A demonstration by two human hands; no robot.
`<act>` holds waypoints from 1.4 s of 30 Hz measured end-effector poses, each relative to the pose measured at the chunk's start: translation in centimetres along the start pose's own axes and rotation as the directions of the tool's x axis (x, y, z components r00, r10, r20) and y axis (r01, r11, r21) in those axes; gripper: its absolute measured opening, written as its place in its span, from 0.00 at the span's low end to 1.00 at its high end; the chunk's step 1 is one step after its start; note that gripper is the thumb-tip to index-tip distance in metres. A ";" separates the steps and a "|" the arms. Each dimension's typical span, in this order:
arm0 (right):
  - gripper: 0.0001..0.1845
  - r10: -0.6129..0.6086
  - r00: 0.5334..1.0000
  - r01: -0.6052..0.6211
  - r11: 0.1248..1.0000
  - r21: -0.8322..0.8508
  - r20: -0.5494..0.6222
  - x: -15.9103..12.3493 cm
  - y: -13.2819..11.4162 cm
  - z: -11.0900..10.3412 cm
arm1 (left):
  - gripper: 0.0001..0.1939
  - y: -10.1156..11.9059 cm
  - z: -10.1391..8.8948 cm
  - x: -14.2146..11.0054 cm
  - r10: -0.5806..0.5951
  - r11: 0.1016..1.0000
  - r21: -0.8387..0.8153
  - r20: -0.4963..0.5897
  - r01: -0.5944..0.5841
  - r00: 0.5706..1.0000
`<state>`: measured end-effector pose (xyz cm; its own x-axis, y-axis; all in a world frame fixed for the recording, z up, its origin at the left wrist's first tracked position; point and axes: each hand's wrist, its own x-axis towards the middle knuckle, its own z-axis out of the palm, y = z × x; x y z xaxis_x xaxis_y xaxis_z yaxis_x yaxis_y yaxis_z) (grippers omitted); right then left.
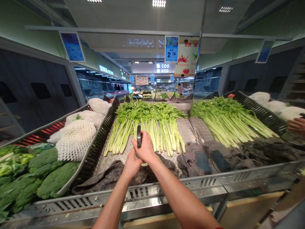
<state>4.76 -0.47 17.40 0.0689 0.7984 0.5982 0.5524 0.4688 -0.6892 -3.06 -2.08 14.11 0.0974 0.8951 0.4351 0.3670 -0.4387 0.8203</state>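
My right hand (145, 148) is closed around a black hand tool (138, 136) with a shiny edge, held upright; its exact kind is unclear. Just below and touching it, my left hand (132, 163) has its fingers closed, and what they hold is mostly hidden. A small pale green end shows beneath the hands, perhaps of a stalk. Both hands are over the near edge of a row of celery (164, 127), laid with leaves away from me and cut ends towards me. The celery lies on a dimpled metal shelf (188, 128).
Left stands a black crate (95, 149) beside white netted produce (77, 136) and broccoli (56, 171). Dark crumpled cloth (107, 173) lines the grey front rail (83, 198). A blurred, phone-like object (203, 161) lies on cloth at right. A mirror (238, 79) rises there, reflecting celery and a hand.
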 end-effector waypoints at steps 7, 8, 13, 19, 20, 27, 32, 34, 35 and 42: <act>0.25 0.028 0.986 -0.057 0.984 0.169 0.166 -1.3 1.1 0.7 | 0.27 -1.3 0.6 0.1 -0.061 0.991 -0.121 -0.088 0.050 0.994; 0.28 0.045 0.978 -0.089 0.974 0.208 0.205 -1.5 1.4 0.9 | 0.27 -1.6 0.5 0.0 -0.078 0.987 -0.144 -0.090 0.064 0.993; 0.37 0.189 0.944 -0.291 0.865 0.408 0.271 -3.1 3.7 1.9 | 0.26 -2.3 -0.9 0.1 -0.170 0.943 -0.316 -0.186 0.105 0.968; 0.28 0.436 0.749 -0.662 0.512 0.547 0.499 -4.8 3.9 3.7 | 0.22 -0.6 -2.1 0.1 -0.182 0.942 -0.327 -0.313 0.074 0.932; 0.27 0.421 0.733 -0.680 0.436 0.590 0.534 -5.0 3.8 4.0 | 0.22 -0.5 -2.3 0.0 -0.185 0.944 -0.319 -0.313 0.080 0.932; 0.23 0.380 0.758 -0.630 0.216 0.746 0.530 -5.7 3.9 6.0 | 0.24 -1.0 -3.8 -0.1 -0.085 0.996 -0.048 -0.393 0.072 0.915; 0.24 0.340 0.749 -0.643 0.165 0.747 0.569 -6.0 3.2 6.7 | 0.19 -1.0 -4.6 0.1 -0.097 0.994 -0.070 -0.281 0.081 0.955; 0.23 0.339 0.740 -0.652 0.154 0.742 0.580 -6.2 2.9 6.8 | 0.15 -1.2 -4.7 0.1 -0.092 0.995 -0.004 -0.293 0.095 0.952; 0.22 0.345 0.734 -0.658 0.152 0.737 0.585 -6.3 2.7 6.8 | 0.13 -1.3 -4.7 0.0 -0.082 0.994 0.037 -0.315 0.099 0.946; 0.19 0.357 0.714 -0.684 0.167 0.710 0.603 -6.7 2.1 7.0 | 0.12 -1.2 -5.3 -0.5 -0.077 0.987 0.107 -0.342 0.120 0.937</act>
<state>-0.37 -2.18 9.13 -0.2547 0.9648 -0.0653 -0.5446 -0.1989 -0.8147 -8.45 -2.45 14.84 -0.2529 0.8448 0.4715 0.4732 -0.3171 0.8219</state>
